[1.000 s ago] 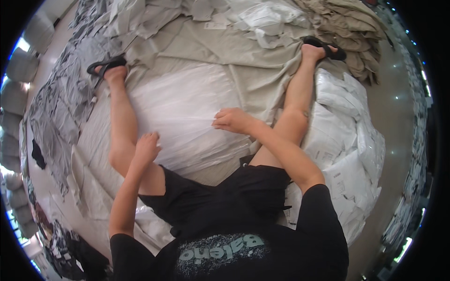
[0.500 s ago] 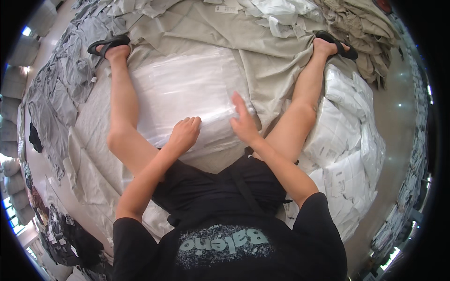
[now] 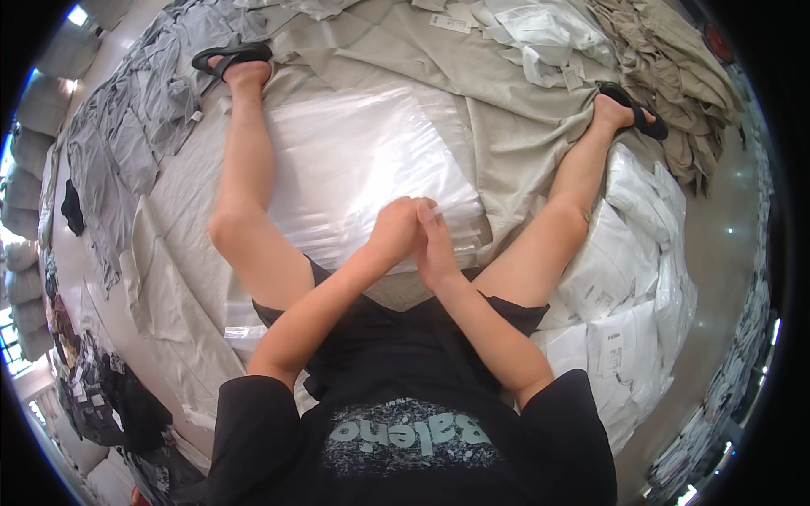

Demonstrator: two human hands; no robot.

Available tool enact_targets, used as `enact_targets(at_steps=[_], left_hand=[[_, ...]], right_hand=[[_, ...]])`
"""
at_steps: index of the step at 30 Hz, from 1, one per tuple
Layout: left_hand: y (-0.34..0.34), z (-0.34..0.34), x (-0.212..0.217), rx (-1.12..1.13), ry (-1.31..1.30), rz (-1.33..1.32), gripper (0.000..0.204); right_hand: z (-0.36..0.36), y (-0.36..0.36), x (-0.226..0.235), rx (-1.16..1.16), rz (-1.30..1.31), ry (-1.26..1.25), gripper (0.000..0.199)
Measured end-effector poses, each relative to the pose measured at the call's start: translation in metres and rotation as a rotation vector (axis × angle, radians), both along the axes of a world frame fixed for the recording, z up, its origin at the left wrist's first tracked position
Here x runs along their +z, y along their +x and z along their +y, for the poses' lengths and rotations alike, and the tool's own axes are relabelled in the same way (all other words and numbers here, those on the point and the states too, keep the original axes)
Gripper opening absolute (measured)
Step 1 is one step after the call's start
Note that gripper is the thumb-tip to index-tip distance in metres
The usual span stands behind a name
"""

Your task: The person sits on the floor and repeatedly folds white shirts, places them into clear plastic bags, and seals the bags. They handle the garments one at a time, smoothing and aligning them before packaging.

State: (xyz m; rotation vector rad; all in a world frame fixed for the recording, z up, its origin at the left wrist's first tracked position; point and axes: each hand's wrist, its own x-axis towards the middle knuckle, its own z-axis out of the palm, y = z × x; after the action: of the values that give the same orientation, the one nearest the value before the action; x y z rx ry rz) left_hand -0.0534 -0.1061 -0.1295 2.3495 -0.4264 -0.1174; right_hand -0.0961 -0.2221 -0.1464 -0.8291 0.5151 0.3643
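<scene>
A stack of clear plastic bags (image 3: 337,160) lies flat between my legs, glossy and slightly wrinkled. Over its near right part, my left hand (image 3: 395,232) and my right hand (image 3: 436,249) meet, knuckles touching. The left fingers are curled closed, and the right thumb and fingers press together against them. Both seem to pinch the near edge of the top bag, whose right side slants toward them; the pinched bit itself is mostly hidden by the fingers.
Beige cloth (image 3: 515,152) spreads beneath the bags. White garments in clear packaging (image 3: 624,295) are piled at the right. Grey garments (image 3: 110,169) lie at the left, brown ones (image 3: 675,93) at the far right, and a white plastic-wrapped bundle (image 3: 548,38) at the back.
My hands were apart and have come together, the left moving right. The top bag now lies skewed, its right edge slanting toward my hands. The whole view has shifted slightly.
</scene>
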Motion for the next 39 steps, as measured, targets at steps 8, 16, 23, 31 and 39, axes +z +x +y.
enact_targets(at_steps=[8, 16, 23, 31, 39], left_hand=[[-0.071, 0.110, 0.006, 0.580, -0.118, 0.539, 0.061], [-0.064, 0.102, -0.024, 0.632, -0.652, 1.144, 0.100], [-0.050, 0.071, -0.005, 0.569, -1.365, 1.368, 0.085], [0.010, 0.075, -0.084, 0.592, -1.597, 1.158, 0.046], [-0.014, 0.017, 0.000, 0.982, -1.515, 0.799, 0.038]], right_hand=[[-0.013, 0.026, 0.002, -0.266, 0.080, -0.081, 0.036], [-0.044, 0.041, 0.043, -0.219, -0.173, -0.059, 0.037], [-0.078, 0.049, 0.113, -0.079, -0.050, -0.008, 0.034], [-0.002, -0.009, 0.057, 0.290, -1.230, -1.215, 0.029], [0.037, 0.092, 0.027, 0.258, -0.865, -1.278, 0.027]])
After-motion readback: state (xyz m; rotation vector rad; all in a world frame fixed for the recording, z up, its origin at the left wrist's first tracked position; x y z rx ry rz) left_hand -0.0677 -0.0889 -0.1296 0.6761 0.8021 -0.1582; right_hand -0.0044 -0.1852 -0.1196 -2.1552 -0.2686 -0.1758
